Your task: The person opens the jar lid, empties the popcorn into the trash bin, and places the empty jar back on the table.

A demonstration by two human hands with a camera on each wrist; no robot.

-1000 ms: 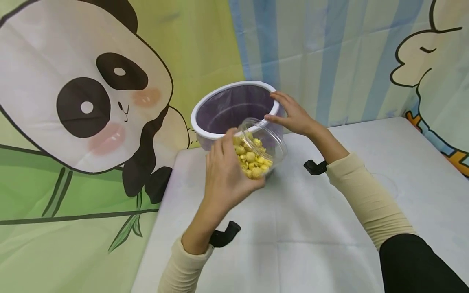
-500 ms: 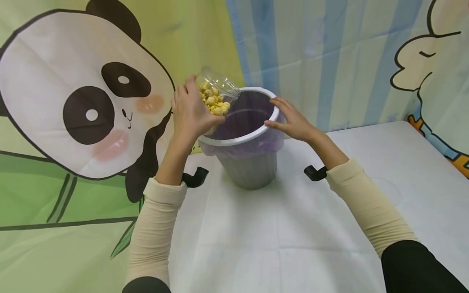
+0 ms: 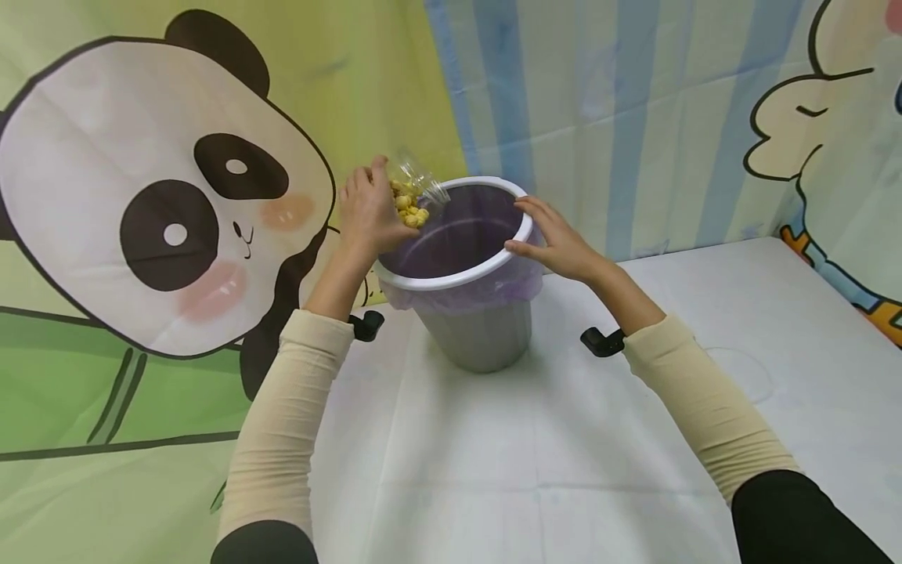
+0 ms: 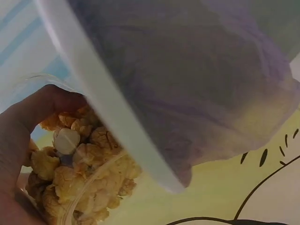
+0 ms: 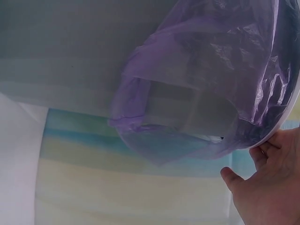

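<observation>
My left hand (image 3: 368, 207) grips a clear plastic jar (image 3: 420, 178) of yellow popcorn (image 3: 410, 210). The jar is tilted over the left side of a grey trash bin (image 3: 479, 337), its mouth facing right toward the bin's opening. Clumps of popcorn (image 4: 75, 168) show through the jar wall beside the white rim (image 4: 108, 89) in the left wrist view. My right hand (image 3: 564, 244) rests on the bin's right rim, fingers and thumb spread apart. A purple bag (image 5: 187, 70) lines the bin and folds over its outside.
The bin stands on a white-covered table (image 3: 465, 454), near its back edge. Behind it hangs a cloth backdrop with a large panda (image 3: 162, 235) and blue stripes (image 3: 503, 86). Black wrist mounts (image 3: 601, 342) stick out beside both hands.
My left hand has carried the jar from in front of the bin up and left, tipping it over the left rim. The right hand stays on the rim. The bin's front now shows.
</observation>
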